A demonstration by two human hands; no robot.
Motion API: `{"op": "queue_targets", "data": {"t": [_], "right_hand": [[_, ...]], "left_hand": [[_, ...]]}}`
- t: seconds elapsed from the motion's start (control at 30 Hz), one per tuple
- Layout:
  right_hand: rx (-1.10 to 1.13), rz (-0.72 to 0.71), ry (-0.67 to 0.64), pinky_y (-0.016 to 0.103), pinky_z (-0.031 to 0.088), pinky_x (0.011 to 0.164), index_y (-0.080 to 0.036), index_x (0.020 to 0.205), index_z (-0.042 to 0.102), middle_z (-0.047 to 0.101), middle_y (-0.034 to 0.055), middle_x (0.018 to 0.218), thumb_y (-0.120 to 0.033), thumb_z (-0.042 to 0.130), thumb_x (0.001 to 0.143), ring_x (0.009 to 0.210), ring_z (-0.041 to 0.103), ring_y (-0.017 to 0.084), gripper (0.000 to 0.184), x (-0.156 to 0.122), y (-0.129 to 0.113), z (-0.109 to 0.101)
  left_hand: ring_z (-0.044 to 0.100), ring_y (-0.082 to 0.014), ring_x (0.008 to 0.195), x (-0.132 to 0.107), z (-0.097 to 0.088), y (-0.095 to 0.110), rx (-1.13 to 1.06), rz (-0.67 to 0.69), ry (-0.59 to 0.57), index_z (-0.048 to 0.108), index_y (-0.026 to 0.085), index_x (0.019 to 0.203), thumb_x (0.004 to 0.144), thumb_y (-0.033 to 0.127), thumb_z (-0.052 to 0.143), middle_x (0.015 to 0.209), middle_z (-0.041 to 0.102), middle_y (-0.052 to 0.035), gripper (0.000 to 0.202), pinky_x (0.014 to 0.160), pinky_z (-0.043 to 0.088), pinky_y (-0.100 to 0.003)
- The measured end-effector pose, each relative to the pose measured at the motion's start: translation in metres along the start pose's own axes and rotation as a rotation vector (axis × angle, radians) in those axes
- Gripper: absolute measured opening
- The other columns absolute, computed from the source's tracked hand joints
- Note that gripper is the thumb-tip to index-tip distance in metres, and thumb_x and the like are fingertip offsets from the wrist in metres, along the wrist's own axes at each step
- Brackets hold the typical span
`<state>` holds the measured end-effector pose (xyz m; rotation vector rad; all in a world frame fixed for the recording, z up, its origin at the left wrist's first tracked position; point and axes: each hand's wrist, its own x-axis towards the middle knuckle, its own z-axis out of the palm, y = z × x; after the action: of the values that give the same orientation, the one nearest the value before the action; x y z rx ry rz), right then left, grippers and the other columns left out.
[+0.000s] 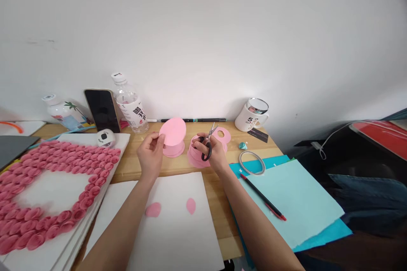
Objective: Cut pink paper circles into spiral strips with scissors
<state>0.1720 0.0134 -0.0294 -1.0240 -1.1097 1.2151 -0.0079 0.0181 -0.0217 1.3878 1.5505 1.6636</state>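
Note:
Pinched at its left edge, a pink paper disc (173, 130) is held up in my left hand (150, 152). Behind and below it stands a stack of pink paper circles (173, 150). My right hand (213, 152) has its fingers in the black handles of a pair of scissors (208, 145), blades pointing up and slightly apart. More pink paper pieces (197, 161) lie under and behind that hand, among them a pink ring (223, 134). On the white sheet (178, 237) between my forearms lie two small pink paper pieces, one a petal shape (190, 206).
At left, a board with rolled pink paper flowers (57, 156) lies near a phone (102, 110) and a water bottle (131, 106). To the right are a mug (252, 115), a roll of tape (252, 163), blue paper sheets (302, 203) and a pen (262, 195). A wall rises behind.

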Motion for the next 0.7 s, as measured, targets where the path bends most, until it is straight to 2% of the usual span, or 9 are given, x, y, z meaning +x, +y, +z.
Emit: {"op": "queue_targets", "data": {"t": [0.1, 0.2, 0.33, 0.4, 0.43, 0.5, 0.6, 0.67, 0.7], "right_hand": [[0.019, 0.044, -0.016, 0.03, 0.046, 0.065, -0.018, 0.097, 0.055, 0.063, 0.0026, 0.077, -0.04, 0.076, 0.058, 0.069, 0.059, 0.016, 0.049, -0.005, 0.0, 0.009], [0.001, 0.03, -0.011, 0.027, 0.042, 0.059, -0.018, 0.086, 0.057, 0.058, -0.0012, 0.066, -0.04, 0.075, 0.059, 0.061, 0.054, 0.013, 0.04, -0.007, 0.003, 0.015], [0.016, -0.016, 0.054, 0.023, 0.036, 0.051, -0.018, 0.08, 0.056, 0.049, -0.0052, 0.058, -0.04, 0.075, 0.059, 0.052, 0.041, 0.009, 0.036, -0.009, 0.009, 0.017], [0.017, -0.03, 0.047, 0.022, 0.034, 0.05, -0.018, 0.081, 0.055, 0.047, -0.0051, 0.059, -0.04, 0.074, 0.061, 0.052, 0.038, 0.008, 0.035, -0.01, 0.01, 0.017], [0.008, -0.036, 0.03, 0.022, 0.034, 0.05, -0.018, 0.079, 0.055, 0.047, -0.0046, 0.06, -0.04, 0.073, 0.062, 0.053, 0.038, 0.008, 0.034, -0.01, 0.01, 0.018], [-0.002, -0.041, -0.05, 0.022, 0.035, 0.052, -0.017, 0.078, 0.055, 0.047, -0.0034, 0.063, -0.042, 0.072, 0.064, 0.055, 0.039, 0.009, 0.033, -0.013, 0.009, 0.022], [0.03, -0.02, -0.282, 0.024, 0.037, 0.057, -0.017, 0.084, 0.055, 0.05, -0.0025, 0.065, -0.044, 0.071, 0.065, 0.057, 0.041, 0.009, 0.036, -0.019, 0.009, 0.029], [0.028, 0.003, -0.405, 0.023, 0.036, 0.057, -0.017, 0.087, 0.056, 0.051, -0.0017, 0.067, -0.044, 0.073, 0.063, 0.059, 0.042, 0.01, 0.04, -0.023, 0.009, 0.034], [0.032, 0.016, -0.424, 0.023, 0.035, 0.055, -0.017, 0.088, 0.056, 0.051, -0.0015, 0.068, -0.045, 0.073, 0.062, 0.058, 0.042, 0.01, 0.041, -0.024, 0.009, 0.036]], "left_hand": [[0.052, -0.0083, 0.055, 0.0, 0.003, 0.005, -0.279, -0.225, -0.067, 0.06, 0.014, 0.071, 0.066, 0.037, 0.066, 0.065, 0.058, 0.0012, 0.024, 0.055, 0.045, -0.022], [0.054, -0.0088, 0.054, 0.0, 0.004, 0.005, -0.395, -0.365, -0.205, 0.061, 0.013, 0.069, 0.06, 0.035, 0.071, 0.063, 0.06, 0.001, 0.026, 0.054, 0.047, -0.022], [0.051, -0.0085, 0.044, -0.005, 0.003, 0.008, -0.361, -0.437, -0.505, 0.061, 0.012, 0.063, 0.06, 0.034, 0.073, 0.053, 0.06, 0.0003, 0.025, 0.044, 0.043, -0.022], [0.047, -0.0077, 0.037, -0.008, 0.003, 0.011, -0.286, -0.422, -0.576, 0.059, 0.012, 0.054, 0.062, 0.033, 0.072, 0.044, 0.056, 0.0006, 0.026, 0.039, 0.039, -0.021], [0.045, -0.0071, 0.033, -0.01, 0.003, 0.013, -0.256, -0.404, -0.559, 0.057, 0.012, 0.049, 0.063, 0.033, 0.071, 0.041, 0.054, 0.0009, 0.029, 0.036, 0.037, -0.021], [0.042, -0.0062, 0.031, -0.011, 0.004, 0.015, -0.25, -0.348, -0.439, 0.053, 0.012, 0.043, 0.067, 0.034, 0.068, 0.037, 0.051, 0.0012, 0.035, 0.036, 0.036, -0.021], [0.049, -0.0084, 0.037, -0.009, 0.003, 0.016, -0.352, -0.303, -0.276, 0.059, 0.012, 0.05, 0.07, 0.035, 0.064, 0.042, 0.056, -0.0002, 0.031, 0.041, 0.042, -0.022], [0.051, -0.0091, 0.038, -0.007, 0.001, 0.015, -0.422, -0.301, -0.254, 0.061, 0.013, 0.054, 0.07, 0.034, 0.064, 0.047, 0.059, -0.0006, 0.027, 0.041, 0.042, -0.023], [0.05, -0.0086, 0.038, -0.006, 0.001, 0.015, -0.442, -0.299, -0.259, 0.06, 0.013, 0.053, 0.069, 0.033, 0.065, 0.047, 0.059, -0.0002, 0.026, 0.04, 0.041, -0.022]]}}
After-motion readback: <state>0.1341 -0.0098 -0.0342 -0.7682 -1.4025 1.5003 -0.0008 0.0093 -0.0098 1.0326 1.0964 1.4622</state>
